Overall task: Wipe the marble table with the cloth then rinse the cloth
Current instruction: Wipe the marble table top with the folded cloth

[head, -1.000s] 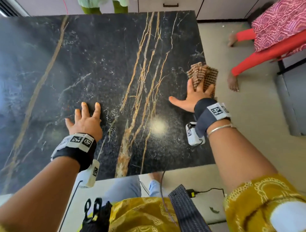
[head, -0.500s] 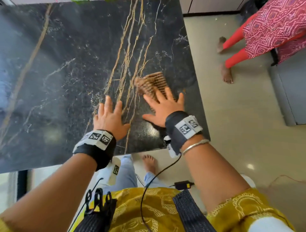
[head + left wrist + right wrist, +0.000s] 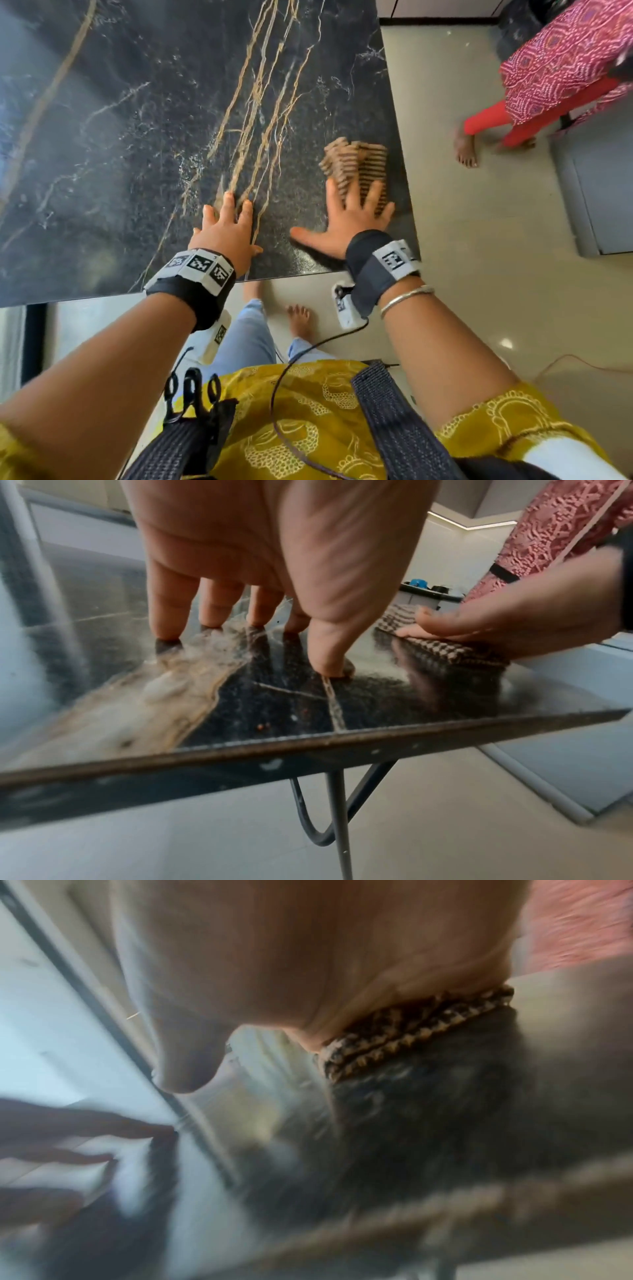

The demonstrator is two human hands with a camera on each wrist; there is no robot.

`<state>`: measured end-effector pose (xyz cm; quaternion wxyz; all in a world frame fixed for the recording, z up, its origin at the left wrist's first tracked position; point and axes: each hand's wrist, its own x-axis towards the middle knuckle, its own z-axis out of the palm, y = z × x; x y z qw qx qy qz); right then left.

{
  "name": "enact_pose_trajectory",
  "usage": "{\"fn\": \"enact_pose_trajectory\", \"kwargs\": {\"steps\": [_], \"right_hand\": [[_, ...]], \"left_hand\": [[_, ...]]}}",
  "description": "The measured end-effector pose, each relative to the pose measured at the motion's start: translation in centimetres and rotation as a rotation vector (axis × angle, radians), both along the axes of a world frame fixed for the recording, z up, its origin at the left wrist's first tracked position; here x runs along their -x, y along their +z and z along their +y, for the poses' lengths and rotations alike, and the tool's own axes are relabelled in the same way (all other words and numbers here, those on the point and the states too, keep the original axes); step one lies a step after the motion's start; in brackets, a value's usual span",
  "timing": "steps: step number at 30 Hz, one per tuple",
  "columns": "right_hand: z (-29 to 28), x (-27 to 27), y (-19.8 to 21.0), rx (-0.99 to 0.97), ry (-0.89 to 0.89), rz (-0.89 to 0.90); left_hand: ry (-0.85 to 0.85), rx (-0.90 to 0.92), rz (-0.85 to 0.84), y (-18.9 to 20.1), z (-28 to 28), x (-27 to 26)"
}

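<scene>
Cloth (image 3: 358,168), brown and checked, lies by the right edge of the black marble surface (image 3: 137,137), pinned flat under the right hand (image 3: 346,222), whose straight, spread fingers make an open grip. The left hand (image 3: 224,233) is open too; only its wrist view shows just the fingertips (image 3: 167,631) touching. The right wrist view is blurred, showing the cloth's folded edge (image 3: 411,1031) under the palm.

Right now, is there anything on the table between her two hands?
No. In the head view only bare dark marble table lies between the left hand and the right hand.
</scene>
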<state>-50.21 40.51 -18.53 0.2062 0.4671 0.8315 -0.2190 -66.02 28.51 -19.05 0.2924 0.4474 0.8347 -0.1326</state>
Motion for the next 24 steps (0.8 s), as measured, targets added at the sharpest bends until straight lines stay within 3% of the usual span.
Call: {"fn": "enact_pose_trajectory", "kwargs": {"steps": [4, 7, 9, 15, 21, 24], "right_hand": [[-5.8, 2.0, -0.6, -0.015, 0.286, 0.018], [-6.6, 1.3, -1.1, -0.095, 0.363, 0.063], [-5.5, -0.6, -1.3, -0.166, 0.324, 0.120], [-1.6, -9.2, -2.4, -0.249, -0.125, 0.111], [-3.1, -8.7, -3.8, -0.353, -0.240, 0.188], [-4.4, -7.3, -3.5, -0.380, -0.150, 0.175]], "left_hand": [[-0.017, 0.018, 0.019, 0.1, 0.4, 0.0], [-0.022, 0.011, 0.021, 0.0, 0.2, 0.1], [-0.029, 0.002, 0.022, 0.0, 0.0, 0.2], [-0.072, 0.010, 0.024, 0.2, -0.1, 0.3], [-0.041, 0.003, 0.012, -0.1, -0.1, 0.3], [-0.067, 0.023, 0.031, -0.1, 0.1, 0.3]]}}
